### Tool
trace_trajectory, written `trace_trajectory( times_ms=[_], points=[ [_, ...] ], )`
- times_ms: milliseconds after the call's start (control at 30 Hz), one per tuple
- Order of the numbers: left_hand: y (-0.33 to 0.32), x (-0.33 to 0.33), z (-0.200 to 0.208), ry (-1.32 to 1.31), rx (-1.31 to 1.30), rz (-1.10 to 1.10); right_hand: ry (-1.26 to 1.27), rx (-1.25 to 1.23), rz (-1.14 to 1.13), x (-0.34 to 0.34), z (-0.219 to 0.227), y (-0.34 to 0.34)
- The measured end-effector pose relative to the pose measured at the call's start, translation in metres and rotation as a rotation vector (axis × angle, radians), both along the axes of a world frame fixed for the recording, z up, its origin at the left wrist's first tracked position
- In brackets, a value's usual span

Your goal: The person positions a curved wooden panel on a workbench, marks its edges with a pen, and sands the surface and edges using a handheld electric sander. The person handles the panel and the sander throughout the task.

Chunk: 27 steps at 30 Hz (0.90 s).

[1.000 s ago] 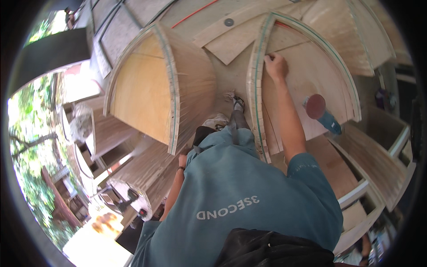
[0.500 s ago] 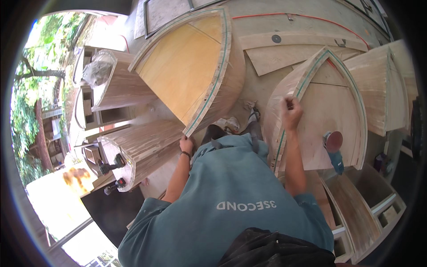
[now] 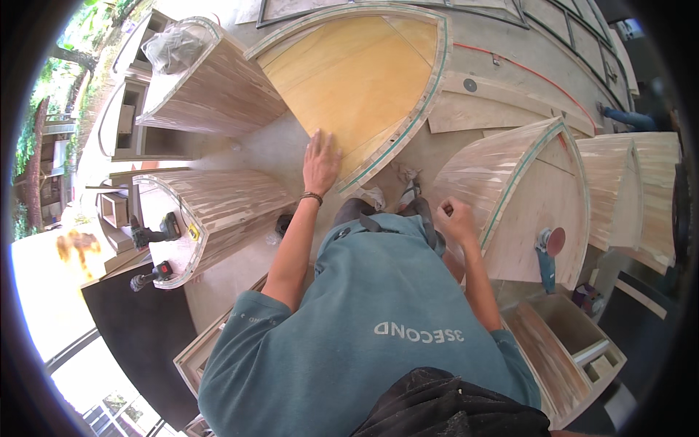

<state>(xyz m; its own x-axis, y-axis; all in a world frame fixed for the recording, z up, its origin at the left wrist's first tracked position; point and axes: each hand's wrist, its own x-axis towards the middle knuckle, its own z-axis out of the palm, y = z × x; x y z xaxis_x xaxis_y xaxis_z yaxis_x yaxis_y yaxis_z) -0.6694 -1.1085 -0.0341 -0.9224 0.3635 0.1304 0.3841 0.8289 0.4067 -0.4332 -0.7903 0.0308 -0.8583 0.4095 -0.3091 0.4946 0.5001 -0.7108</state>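
My left hand (image 3: 321,160), with a bracelet at the wrist, lies with fingers stretched out on the near left edge of a curved wooden cabinet (image 3: 357,80). Its face is yellowish, and a green line runs along its pale rim. My right hand (image 3: 455,218) is raised by my right thigh, thumb and fingers curled together; whatever they hold, if anything, is too small to make out. Just right of it stands a second curved cabinet (image 3: 539,211), also green-lined. On its top lies a blue sander (image 3: 546,266) with a round reddish disc.
To the left stands a striped curved cabinet (image 3: 226,211) bearing a cordless drill (image 3: 154,231) and another power tool (image 3: 151,275). Behind it, a plastic bag (image 3: 172,49) tops another cabinet. A red hose (image 3: 524,69) crosses the floor near flat boards (image 3: 466,109). Open drawer boxes (image 3: 561,342) stand at right.
My left hand has moved forward from the cabinet's near corner onto its yellowish face. My right hand has come down and left, away from the right cabinet's rim. The view has shifted.
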Motion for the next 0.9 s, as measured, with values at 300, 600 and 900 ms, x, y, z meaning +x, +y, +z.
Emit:
trace_trajectory(
  times_ms=[300, 600, 900],
  points=[
    [-0.099, 0.057, -0.058, -0.283, 0.215, 0.049, -0.227, 0.162, 0.125, 0.017, -0.015, -0.084],
    [-0.305, 0.175, -0.159, -1.069, -0.077, 0.281, 0.133, 0.322, 0.084, -0.075, 0.016, -0.165],
    [-0.362, 0.242, -0.177, -1.106, -0.088, 0.534, 0.155, 0.550, 0.336, -0.200, -0.054, -0.206]
  ],
)
